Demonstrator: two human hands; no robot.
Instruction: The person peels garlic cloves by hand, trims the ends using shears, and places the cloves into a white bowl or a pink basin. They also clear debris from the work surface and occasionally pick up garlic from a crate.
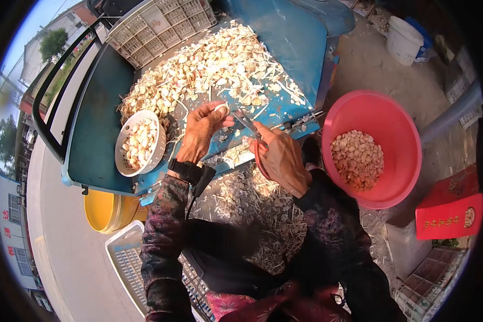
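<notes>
My left hand (201, 129) is closed, its fingertips pinching a pale garlic bulb (222, 109) over the edge of the blue cart bed. My right hand (282, 158) grips a pair of scissors (246, 123) with red handles. The blades point up and left, their tips close beside the bulb. Behind both hands spreads a large heap of garlic (220, 61), with cut stalks and dry skins mixed in. A white perforated basket (159, 152) of bulbs leans left of my left hand.
To the right stands a pink tub (404, 137), partly filled with garlic. A cream plastic crate (158, 27) sits behind the heap. Below the cart are a yellow bucket (101, 210) and a white crate (124, 263). Trimmings (252, 214) litter the ground; a red box (446, 221) is at far right.
</notes>
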